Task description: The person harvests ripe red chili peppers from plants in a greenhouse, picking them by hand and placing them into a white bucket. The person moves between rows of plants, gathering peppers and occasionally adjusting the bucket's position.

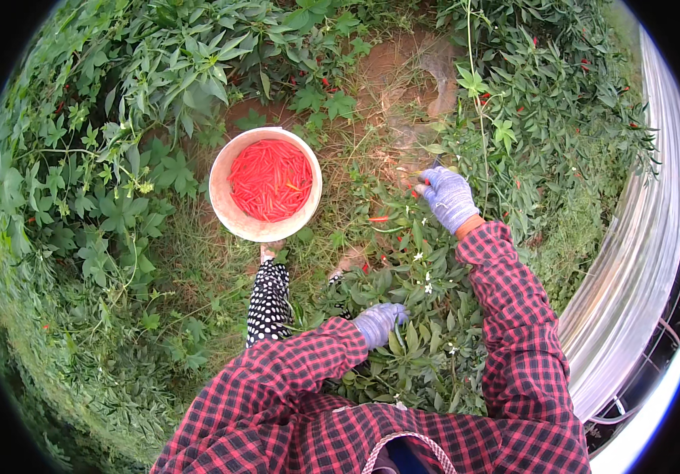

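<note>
My right hand (449,197), in a bluish knitted glove, reaches out over the chili plants. Its fingers are closed around red chili peppers (415,193), of which only small bits show. My left hand (380,325), gloved alike, rests among the leaves of a nearer chili plant (420,343); leaves hide its fingertips, so its grip cannot be judged. A loose-looking red pepper (378,219) shows below and left of my right hand. Further left, a white bucket (219,204) holds a heap of red chili peppers (271,181).
Leafy plants (120,207) crowd the left side, and chili plants (541,106) with red fruit line the right. Clear plastic sheeting (624,284) curves along the right edge. Bare reddish soil (387,65) lies ahead. My leg in dotted trousers (268,302) stands just behind the bucket.
</note>
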### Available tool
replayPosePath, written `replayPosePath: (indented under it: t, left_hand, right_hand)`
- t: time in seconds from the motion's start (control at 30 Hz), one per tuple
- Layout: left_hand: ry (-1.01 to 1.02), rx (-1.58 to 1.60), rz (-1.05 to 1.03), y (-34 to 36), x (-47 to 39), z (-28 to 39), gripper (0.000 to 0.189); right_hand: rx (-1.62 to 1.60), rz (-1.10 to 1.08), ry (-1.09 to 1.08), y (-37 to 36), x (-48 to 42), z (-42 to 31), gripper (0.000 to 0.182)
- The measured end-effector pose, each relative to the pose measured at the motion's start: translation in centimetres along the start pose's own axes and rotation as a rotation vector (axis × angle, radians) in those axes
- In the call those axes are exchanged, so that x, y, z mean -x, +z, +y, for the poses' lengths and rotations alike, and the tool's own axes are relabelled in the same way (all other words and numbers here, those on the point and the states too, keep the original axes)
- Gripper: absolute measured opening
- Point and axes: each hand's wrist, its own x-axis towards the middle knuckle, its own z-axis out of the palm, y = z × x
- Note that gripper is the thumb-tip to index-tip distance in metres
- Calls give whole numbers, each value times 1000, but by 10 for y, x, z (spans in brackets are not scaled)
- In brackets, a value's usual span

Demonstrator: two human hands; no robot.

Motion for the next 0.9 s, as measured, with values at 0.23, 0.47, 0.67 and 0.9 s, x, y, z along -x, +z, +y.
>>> replayPosePath:
  t: [0.23, 0.47, 0.67, 0.9]
  left_hand:
    - [-34, -146, -173, -13, -3, 38, 46]
    - [18, -94, -12, 19, -6, 25, 38]
    - [-9, -45, -148, 9, -5, 36, 53]
    - [-31, 12, 52, 21, -5, 29, 56]
  right_hand:
    - [-1557, -385, 574, -15, 20, -3, 12]
    - [-394, -339, 48, 13, -32, -37, 18]
    - [500, -892, -237, 26, -44, -72, 29]
    - [444, -490, -146, 41, -18, -58, 19]
